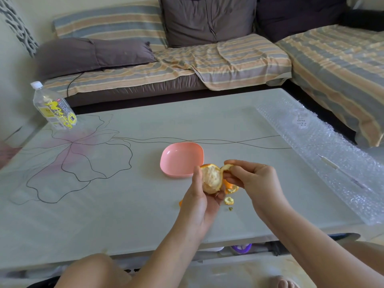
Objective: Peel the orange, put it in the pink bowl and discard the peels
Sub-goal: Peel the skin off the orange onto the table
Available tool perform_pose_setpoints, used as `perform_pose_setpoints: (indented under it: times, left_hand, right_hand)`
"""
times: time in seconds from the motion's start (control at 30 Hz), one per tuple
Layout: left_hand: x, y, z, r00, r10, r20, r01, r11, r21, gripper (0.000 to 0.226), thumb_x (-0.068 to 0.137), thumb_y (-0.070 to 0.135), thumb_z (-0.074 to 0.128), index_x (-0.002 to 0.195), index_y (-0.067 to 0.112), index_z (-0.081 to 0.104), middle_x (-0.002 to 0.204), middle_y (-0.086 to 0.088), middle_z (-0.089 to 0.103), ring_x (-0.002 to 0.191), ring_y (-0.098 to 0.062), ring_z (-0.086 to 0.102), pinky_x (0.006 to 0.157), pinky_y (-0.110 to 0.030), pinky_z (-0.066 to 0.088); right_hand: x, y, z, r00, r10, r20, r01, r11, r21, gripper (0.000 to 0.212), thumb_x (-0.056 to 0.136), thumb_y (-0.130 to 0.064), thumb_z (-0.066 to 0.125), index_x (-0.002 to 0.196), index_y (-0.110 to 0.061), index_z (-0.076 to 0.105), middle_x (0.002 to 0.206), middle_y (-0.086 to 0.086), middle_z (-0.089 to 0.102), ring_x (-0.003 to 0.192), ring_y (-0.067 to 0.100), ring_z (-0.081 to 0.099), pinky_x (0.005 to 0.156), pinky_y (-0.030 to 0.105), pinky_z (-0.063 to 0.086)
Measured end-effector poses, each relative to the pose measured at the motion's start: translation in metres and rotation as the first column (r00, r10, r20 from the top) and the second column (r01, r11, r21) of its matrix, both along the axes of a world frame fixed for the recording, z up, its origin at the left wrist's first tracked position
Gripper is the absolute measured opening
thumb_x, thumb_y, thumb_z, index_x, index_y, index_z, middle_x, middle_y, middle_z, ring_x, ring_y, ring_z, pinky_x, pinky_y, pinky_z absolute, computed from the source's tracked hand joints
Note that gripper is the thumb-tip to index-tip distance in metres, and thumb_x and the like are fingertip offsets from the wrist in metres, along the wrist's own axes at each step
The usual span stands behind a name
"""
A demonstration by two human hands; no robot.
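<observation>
Mid-peel at centre frame, my left hand (204, 196) cups the half-bared round orange (211, 179) while my right hand (252, 177) fingers pinch a curled orange peel strip (227, 167) (still attached, I judge), which next needs tearing free.

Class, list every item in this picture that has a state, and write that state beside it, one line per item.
orange: partly peeled, held in left hand
peel strip: gripped by right hand
pink bowl: empty, upright
peel scraps: loose on table
bottle: capped, standing
</observation>
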State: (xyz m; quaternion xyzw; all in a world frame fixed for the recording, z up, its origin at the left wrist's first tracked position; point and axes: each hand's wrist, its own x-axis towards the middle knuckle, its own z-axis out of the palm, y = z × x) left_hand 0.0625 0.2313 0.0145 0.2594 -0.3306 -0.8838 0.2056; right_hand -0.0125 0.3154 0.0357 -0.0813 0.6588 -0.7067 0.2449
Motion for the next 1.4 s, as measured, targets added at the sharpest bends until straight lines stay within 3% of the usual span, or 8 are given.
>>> perform_pose_setpoints:
  times: [0.13, 0.33, 0.5, 0.6, 0.73, 0.9, 1.03, 1.4]
  left_hand:
    - [-0.001, 0.000, 0.000, 0.997, 0.075, 0.000, -0.073, 0.977, 0.202, 0.048, 0.094, 0.049, 0.039, 0.092, 0.006, 0.060, 0.071, -0.008, 0.066, 0.054, -0.015, 0.054, 0.051, -0.019, 0.044]
    - [-0.002, -0.023, -0.008, 0.987, 0.158, -0.001, -0.150, 0.937, 0.314, 0.047, 0.094, 0.048, 0.042, 0.101, 0.005, 0.057, 0.084, -0.012, 0.061, 0.047, -0.015, 0.053, 0.040, -0.017, 0.040]
    - [0.003, -0.020, 0.000, 1.000, -0.008, 0.025, 0.006, 0.997, 0.080, 0.029, 0.093, 0.035, 0.048, 0.096, 0.009, 0.059, 0.080, -0.009, 0.063, 0.046, -0.010, 0.047, 0.038, -0.015, 0.033]
    - [0.007, -0.022, -0.003, 0.987, -0.047, 0.153, 0.096, 0.937, -0.336, 0.018, 0.084, 0.030, 0.064, 0.093, 0.014, 0.061, 0.083, -0.002, 0.067, 0.055, -0.010, 0.048, 0.045, -0.015, 0.038]
    - [0.015, -0.029, -0.004, 0.948, -0.137, 0.287, 0.296, 0.716, -0.632, 0.059, 0.052, 0.047, 0.076, 0.100, 0.017, 0.061, 0.071, 0.010, 0.060, 0.060, -0.006, 0.052, 0.054, -0.016, 0.041]
    - [0.018, -0.032, -0.002, 0.924, -0.160, 0.348, 0.374, 0.575, -0.728, 0.059, 0.049, 0.036, 0.078, 0.098, 0.012, 0.058, 0.075, 0.011, 0.061, 0.063, 0.002, 0.055, 0.058, -0.012, 0.044]
    - [0.020, -0.030, -0.003, 0.918, -0.170, 0.359, 0.391, 0.548, -0.740, 0.052, 0.046, 0.029, 0.073, 0.093, 0.016, 0.055, 0.076, 0.009, 0.060, 0.061, -0.001, 0.053, 0.056, -0.017, 0.044]
    - [0.022, -0.034, -0.002, 0.926, -0.216, 0.308, 0.376, 0.543, -0.751, 0.038, 0.059, 0.007, 0.069, 0.094, 0.010, 0.053, 0.070, 0.012, 0.056, 0.060, -0.003, 0.049, 0.053, -0.018, 0.042]
  right_hand:
    - [0.009, -0.003, 0.000, 0.991, -0.069, 0.113, 0.087, 0.984, -0.158, 0.019, 0.084, 0.005, 0.055, 0.078, -0.004, 0.070, 0.071, 0.010, 0.073, 0.069, 0.016, 0.070, 0.074, 0.026, 0.057]
    - [0.000, 0.000, 0.004, 0.964, -0.003, -0.265, -0.005, 0.999, -0.031, 0.027, 0.087, 0.001, 0.055, 0.076, -0.017, 0.073, 0.075, 0.003, 0.074, 0.074, 0.016, 0.072, 0.073, 0.025, 0.058]
    - [-0.010, 0.000, -0.008, 0.868, 0.273, -0.415, -0.066, 0.891, 0.449, 0.021, 0.093, -0.026, 0.053, 0.104, -0.030, 0.071, 0.114, -0.014, 0.064, 0.094, 0.007, 0.062, 0.071, 0.008, 0.042]
    - [-0.016, 0.003, -0.002, 0.839, 0.345, -0.421, -0.124, 0.874, 0.470, 0.024, 0.092, -0.036, 0.055, 0.113, -0.037, 0.065, 0.133, -0.017, 0.052, 0.114, 0.008, 0.057, 0.086, 0.016, 0.041]
    - [-0.014, 0.013, 0.017, 0.716, 0.543, -0.439, -0.366, 0.827, 0.427, 0.024, 0.088, -0.033, 0.062, 0.095, -0.055, 0.063, 0.099, -0.013, 0.072, 0.093, 0.013, 0.065, 0.079, 0.022, 0.049]
    - [-0.014, 0.020, 0.018, 0.615, 0.617, -0.491, -0.388, 0.779, 0.493, 0.029, 0.082, -0.019, 0.068, 0.096, -0.045, 0.068, 0.078, -0.012, 0.074, 0.056, 0.007, 0.055, 0.055, 0.020, 0.046]
    - [-0.006, 0.020, 0.011, 0.499, 0.601, -0.624, -0.285, 0.794, 0.537, 0.031, 0.075, -0.008, 0.060, 0.098, -0.026, 0.072, 0.070, 0.011, 0.068, 0.064, 0.028, 0.059, 0.058, 0.035, 0.048]
    - [0.001, 0.012, 0.005, 0.419, 0.427, -0.801, -0.124, 0.901, 0.415, 0.026, 0.068, -0.009, 0.056, 0.082, -0.016, 0.076, 0.047, 0.009, 0.038, 0.053, 0.013, 0.025, 0.043, 0.018, 0.025]
